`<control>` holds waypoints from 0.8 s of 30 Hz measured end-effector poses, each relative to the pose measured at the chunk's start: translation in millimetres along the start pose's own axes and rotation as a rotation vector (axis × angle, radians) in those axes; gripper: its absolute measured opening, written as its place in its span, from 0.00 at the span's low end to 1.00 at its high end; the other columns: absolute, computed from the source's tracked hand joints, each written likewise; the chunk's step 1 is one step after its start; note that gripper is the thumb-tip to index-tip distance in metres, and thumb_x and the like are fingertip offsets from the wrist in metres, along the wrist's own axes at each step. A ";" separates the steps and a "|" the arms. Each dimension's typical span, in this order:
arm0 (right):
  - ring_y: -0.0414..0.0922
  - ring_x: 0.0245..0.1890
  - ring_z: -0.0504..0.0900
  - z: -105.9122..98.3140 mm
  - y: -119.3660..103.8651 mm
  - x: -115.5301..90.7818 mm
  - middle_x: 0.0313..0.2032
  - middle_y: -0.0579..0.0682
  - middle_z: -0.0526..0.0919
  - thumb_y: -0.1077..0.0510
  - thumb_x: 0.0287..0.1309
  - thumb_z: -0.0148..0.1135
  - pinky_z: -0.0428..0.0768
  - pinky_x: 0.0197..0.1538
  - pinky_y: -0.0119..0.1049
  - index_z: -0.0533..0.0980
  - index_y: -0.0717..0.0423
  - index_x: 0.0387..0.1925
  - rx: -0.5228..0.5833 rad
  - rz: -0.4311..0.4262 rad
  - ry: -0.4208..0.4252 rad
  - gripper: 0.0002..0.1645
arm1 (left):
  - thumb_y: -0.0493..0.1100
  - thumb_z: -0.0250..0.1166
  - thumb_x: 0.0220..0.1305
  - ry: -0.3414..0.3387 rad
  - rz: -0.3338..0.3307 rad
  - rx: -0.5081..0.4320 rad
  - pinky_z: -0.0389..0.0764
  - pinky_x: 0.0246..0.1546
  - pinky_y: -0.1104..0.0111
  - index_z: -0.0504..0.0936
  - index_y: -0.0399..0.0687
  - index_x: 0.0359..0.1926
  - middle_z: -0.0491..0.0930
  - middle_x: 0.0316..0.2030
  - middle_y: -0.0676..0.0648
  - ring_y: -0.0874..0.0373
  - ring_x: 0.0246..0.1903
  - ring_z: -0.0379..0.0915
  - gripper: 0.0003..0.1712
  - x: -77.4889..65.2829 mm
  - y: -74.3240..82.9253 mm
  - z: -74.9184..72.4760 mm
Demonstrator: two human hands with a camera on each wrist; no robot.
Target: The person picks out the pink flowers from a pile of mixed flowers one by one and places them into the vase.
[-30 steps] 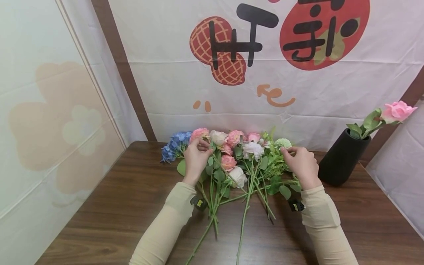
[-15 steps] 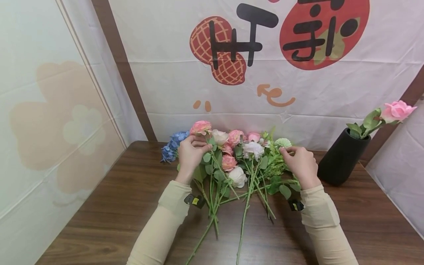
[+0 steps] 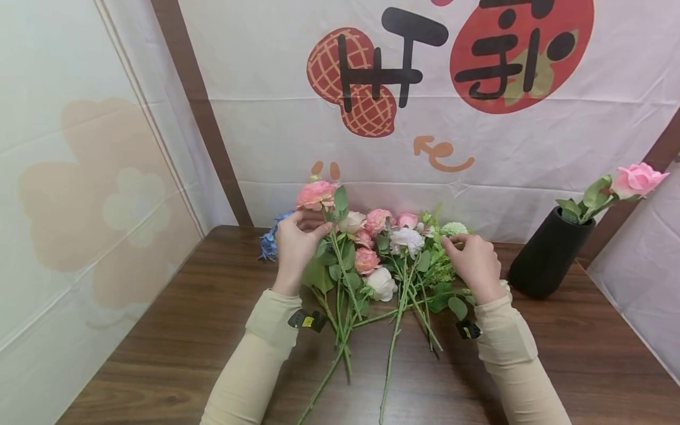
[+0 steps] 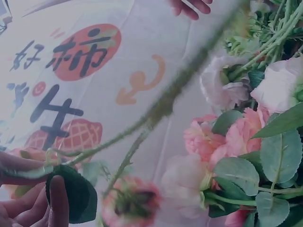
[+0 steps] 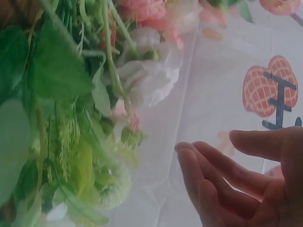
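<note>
meanwhile, left grip (image 3: 297,243) pinches a pink flower (image 3: 317,195), right grip (image 3: 474,264) loosely spread between other blooms (image 3: 381,284) and vase (image 3: 549,254)

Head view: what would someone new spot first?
Probably the red peanut print on the white backdrop, upper middle. Then perhaps the pink rose in the black vase, on the right of the table, and the ruffled pink flower in the left grip, by the heaped flowers.
</note>
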State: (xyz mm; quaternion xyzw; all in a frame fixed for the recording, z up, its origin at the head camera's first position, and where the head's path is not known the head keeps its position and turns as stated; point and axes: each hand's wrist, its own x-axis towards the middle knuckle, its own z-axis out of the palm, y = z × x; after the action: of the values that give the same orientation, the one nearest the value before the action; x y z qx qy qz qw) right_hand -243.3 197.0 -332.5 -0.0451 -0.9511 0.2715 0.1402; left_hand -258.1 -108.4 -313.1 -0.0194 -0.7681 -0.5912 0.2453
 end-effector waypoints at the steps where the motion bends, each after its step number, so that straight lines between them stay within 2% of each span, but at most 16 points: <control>1: 0.47 0.16 0.73 2.0 -1.1 0.3 0.29 0.55 0.84 0.38 0.64 0.50 0.66 0.17 0.38 0.82 0.49 0.46 0.006 -0.007 0.004 0.25 | 0.35 0.72 0.50 0.008 0.004 0.000 0.79 0.35 0.72 0.84 0.38 0.37 0.85 0.33 0.38 0.51 0.34 0.83 0.12 0.1 0.5 -0.2; 9: 0.43 0.16 0.76 10.5 -11.1 2.4 0.33 0.54 0.87 0.39 0.64 0.52 0.68 0.16 0.37 0.83 0.48 0.44 0.038 -0.052 0.043 0.23 | 0.36 0.72 0.50 0.053 0.016 0.012 0.79 0.35 0.67 0.83 0.39 0.35 0.86 0.31 0.39 0.51 0.34 0.83 0.10 0.8 1.0 2.3; 13: 0.43 0.15 0.75 11.3 -16.1 3.6 0.31 0.54 0.87 0.35 0.63 0.51 0.67 0.15 0.36 0.83 0.48 0.43 0.053 -0.076 0.058 0.26 | 0.36 0.72 0.51 0.064 0.022 0.025 0.79 0.34 0.66 0.83 0.37 0.35 0.86 0.31 0.39 0.51 0.33 0.83 0.10 1.7 -0.5 4.7; 18: 0.43 0.13 0.74 11.1 -21.8 4.0 0.29 0.55 0.87 0.35 0.61 0.52 0.66 0.13 0.36 0.84 0.50 0.42 0.080 -0.120 0.095 0.27 | 0.35 0.72 0.50 0.071 0.050 0.013 0.78 0.32 0.67 0.83 0.36 0.36 0.85 0.31 0.38 0.50 0.33 0.83 0.11 1.9 0.7 8.0; 24: 0.46 0.19 0.81 11.4 -29.2 2.5 0.29 0.54 0.87 0.39 0.61 0.57 0.70 0.17 0.36 0.84 0.52 0.39 0.112 -0.159 0.144 0.23 | 0.33 0.72 0.50 0.070 0.066 -0.047 0.76 0.28 0.73 0.83 0.35 0.38 0.85 0.32 0.37 0.48 0.34 0.84 0.12 0.2 5.2 15.7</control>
State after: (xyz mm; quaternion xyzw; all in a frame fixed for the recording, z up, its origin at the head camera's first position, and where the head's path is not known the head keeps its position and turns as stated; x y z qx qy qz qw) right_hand -249.3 167.0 -325.7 0.0192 -0.9225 0.3082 0.2314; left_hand -262.2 -92.4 -311.1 -0.0298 -0.7437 -0.6011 0.2911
